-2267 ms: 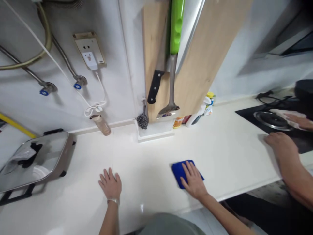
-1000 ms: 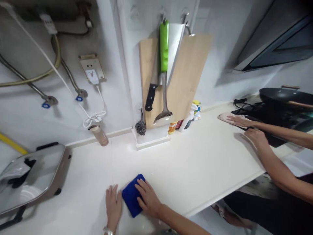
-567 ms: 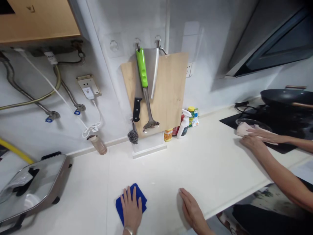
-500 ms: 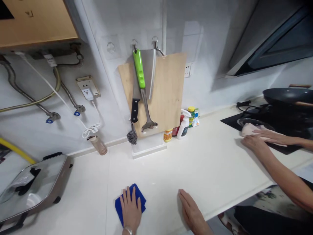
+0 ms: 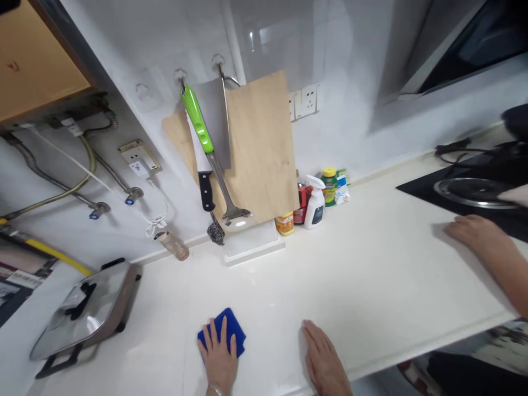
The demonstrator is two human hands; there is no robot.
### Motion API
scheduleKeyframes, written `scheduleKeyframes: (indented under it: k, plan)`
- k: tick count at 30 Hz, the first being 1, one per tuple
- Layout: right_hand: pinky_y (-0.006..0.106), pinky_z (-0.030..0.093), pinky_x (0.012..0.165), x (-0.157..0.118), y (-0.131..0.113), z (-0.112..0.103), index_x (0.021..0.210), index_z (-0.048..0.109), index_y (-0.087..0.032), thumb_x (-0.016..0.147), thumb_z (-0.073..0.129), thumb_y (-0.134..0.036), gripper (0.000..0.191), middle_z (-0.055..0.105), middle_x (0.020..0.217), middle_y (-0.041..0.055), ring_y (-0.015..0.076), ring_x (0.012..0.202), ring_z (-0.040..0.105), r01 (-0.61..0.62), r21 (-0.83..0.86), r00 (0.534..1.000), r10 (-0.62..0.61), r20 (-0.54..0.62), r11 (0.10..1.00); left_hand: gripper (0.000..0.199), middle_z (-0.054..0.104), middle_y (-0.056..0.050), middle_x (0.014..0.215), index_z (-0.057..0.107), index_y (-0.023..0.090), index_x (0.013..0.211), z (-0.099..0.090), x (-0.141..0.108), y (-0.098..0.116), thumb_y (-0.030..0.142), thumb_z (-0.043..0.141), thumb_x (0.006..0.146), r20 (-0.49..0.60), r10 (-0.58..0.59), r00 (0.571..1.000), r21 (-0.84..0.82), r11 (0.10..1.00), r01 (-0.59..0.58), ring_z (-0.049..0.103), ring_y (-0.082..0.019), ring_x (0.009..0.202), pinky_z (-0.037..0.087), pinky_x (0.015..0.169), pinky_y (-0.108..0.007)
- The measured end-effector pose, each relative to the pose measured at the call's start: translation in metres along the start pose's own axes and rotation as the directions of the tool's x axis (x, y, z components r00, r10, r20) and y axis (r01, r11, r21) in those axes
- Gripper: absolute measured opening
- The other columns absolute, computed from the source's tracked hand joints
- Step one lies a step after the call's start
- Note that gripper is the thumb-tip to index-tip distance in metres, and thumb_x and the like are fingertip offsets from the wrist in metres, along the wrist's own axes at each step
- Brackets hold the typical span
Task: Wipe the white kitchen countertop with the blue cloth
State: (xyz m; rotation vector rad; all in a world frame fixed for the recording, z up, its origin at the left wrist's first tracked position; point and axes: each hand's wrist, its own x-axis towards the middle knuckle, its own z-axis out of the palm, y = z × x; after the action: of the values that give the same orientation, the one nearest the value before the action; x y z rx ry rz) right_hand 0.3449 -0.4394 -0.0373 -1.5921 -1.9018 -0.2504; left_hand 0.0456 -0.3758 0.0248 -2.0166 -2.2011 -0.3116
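Blue, square-ish, seemingly folded cloth (image 5: 236, 333) is pressed to the glossy white desk (image 5: 350, 286) under the left grip (image 5: 220, 360); fingers spread, unclenched. Right grip (image 5: 324, 360) is released, rested on desk, well apart from cloth. Cloth judged light, soft, limp, not fragile, may bunch; best held by flat palm or pinched at an edge.

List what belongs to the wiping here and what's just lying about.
In the job:
- blue cloth, under the left hand
- countertop

Just lying about:
- lidded pan
- brownish bottle
- white spray bottle
- green jar
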Motion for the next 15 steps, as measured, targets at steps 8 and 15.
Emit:
scheduleKeyframes:
  k: [8, 15]
  plan:
    - [0.046, 0.044, 0.109, 0.000, -0.001, 0.000, 0.152, 0.024, -0.012, 0.087, 0.042, -0.014, 0.068, 0.047, 0.148, 0.0130, 0.0266, 0.139, 0.039, 0.019, 0.036, 1.000, -0.019, -0.006, 0.999, 0.059, 0.030, -0.009, 0.161, 0.034, 0.025, 0.149, 0.001, 0.020, -0.006, 0.042, 0.039, 0.093, 0.044, 0.052, 0.998, 0.028, 0.998, -0.053, 0.016, -0.035, 0.150, 0.015, 0.120, -0.061]
    - [0.041, 0.056, 0.096, -0.004, 0.008, 0.008, 0.152, 0.028, -0.023, 0.084, 0.046, -0.017, 0.071, 0.051, 0.145, 0.0091, 0.0267, 0.126, 0.056, -0.015, 0.076, 1.000, 0.015, 0.000, 0.997, 0.057, 0.035, -0.010, 0.159, 0.037, 0.027, 0.148, 0.011, 0.109, -0.023, 0.043, 0.038, 0.093, 0.055, 0.069, 0.996, -0.019, 0.998, -0.068, 0.021, -0.035, 0.149, 0.019, 0.118, -0.062]
